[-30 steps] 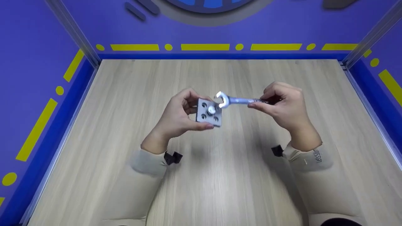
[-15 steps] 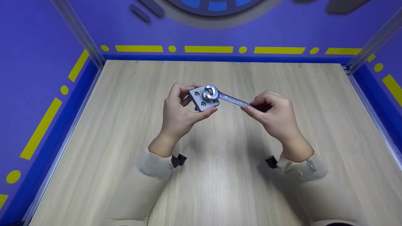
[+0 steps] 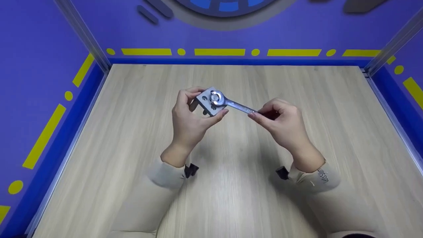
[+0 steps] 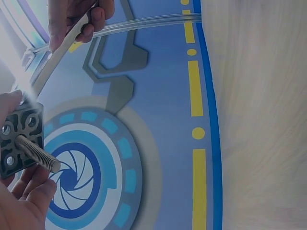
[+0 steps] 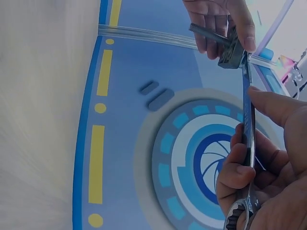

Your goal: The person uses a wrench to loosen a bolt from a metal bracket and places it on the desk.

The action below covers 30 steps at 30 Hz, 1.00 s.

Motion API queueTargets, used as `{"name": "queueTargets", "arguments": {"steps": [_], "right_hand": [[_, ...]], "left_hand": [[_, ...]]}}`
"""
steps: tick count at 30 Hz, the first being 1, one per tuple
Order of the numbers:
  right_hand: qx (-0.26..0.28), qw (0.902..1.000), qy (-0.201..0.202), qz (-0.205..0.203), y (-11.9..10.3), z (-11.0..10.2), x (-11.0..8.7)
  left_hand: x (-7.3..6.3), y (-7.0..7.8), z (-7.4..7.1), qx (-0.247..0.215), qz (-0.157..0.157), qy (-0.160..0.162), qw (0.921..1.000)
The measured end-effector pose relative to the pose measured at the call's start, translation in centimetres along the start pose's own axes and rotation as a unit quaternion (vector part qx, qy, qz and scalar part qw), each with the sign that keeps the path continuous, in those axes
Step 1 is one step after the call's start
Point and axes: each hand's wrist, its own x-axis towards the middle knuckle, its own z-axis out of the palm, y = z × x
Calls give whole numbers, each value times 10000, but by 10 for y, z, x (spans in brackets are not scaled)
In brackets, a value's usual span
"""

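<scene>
My left hand grips a square grey mounting plate by its edges, thumb on the near side and fingers on the far side. Holes sit near the plate's corners. A threaded bolt sticks out from its ribbed underside in the left wrist view. In my right hand a shiny combination wrench is pinched between thumb and fingers along its handle. The wrench's open end surrounds the bolt's head at the plate's middle. Its ring end shows beside my right palm in the right wrist view.
Both hands are above a light wood-grain table. Blue printed panels with yellow marks stand at the back and sides, joined by metal corner posts. A black wrist mount sits at the left cuff.
From beside the plate, the wrench has moved left onto the bolt head. The plate has tilted and shifted slightly up and left. My right hand has come left and down.
</scene>
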Motion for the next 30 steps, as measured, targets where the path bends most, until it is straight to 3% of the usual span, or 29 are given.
{"name": "queueTargets", "arguments": {"steps": [4, 7, 13, 17, 21, 24, 27, 30], "right_hand": [[-56, 9999, -110, 10, 2, 0, -1], [8, 9999, -64, -98, 3, -2, -1], [123, 9992, -86, -379, 4, -8, 1], [103, 9989, -175, -430, 7, -12, 3], [174, 9977, -293, -586, 11, -17, 4], [348, 9937, -478, -954, 14, -21, 4], [564, 9844, -745, -1493, 16, -26, 6], [773, 9705, -1045, -2031, 16, -29, 7]], "left_hand": [[-2, 1, 1, -8, -17, 5, 10000], [1, 3, 0, -114, -37, -168, 9998], [7, 7, -11, -368, -362, -888, 9947], [8, 10, -20, -494, -776, -1542, 9838], [9, 12, -27, -872, -1142, -2226, 9643], [9, 12, -31, -1087, -1207, -2798, 9462], [10, 12, -35, -1312, -1071, -3520, 9205], [11, 13, -36, -1626, -828, -4220, 8881]]}}
